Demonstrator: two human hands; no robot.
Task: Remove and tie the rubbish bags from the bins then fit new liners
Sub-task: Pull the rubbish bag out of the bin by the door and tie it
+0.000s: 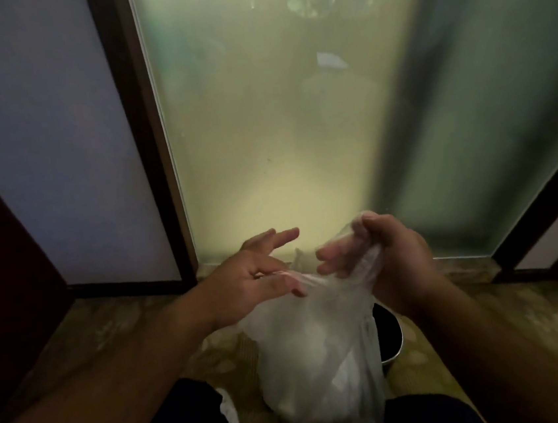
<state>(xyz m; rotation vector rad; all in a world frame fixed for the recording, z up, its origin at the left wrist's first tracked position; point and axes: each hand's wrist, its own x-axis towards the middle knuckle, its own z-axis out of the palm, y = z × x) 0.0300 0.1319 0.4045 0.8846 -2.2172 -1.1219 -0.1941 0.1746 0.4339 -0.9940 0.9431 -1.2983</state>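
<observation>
A thin translucent white rubbish bag (320, 355) hangs in front of me with pale contents inside. My right hand (378, 252) is closed around its gathered top, with plastic wrapped over the fingers. My left hand (260, 275) pinches another strand of the bag's top between thumb and lower fingers, while its upper fingers spread apart. Behind and below the bag, a small round dark bin (392, 333) with a metal rim stands on the floor, mostly hidden by the bag.
A frosted glass panel (296, 123) in a dark frame rises straight ahead. A pale wall (40, 150) is at the left, with a dark door edge (2, 275) beside it. The floor is patterned carpet (488, 320). A second white plastic piece (230, 413) lies by my knees.
</observation>
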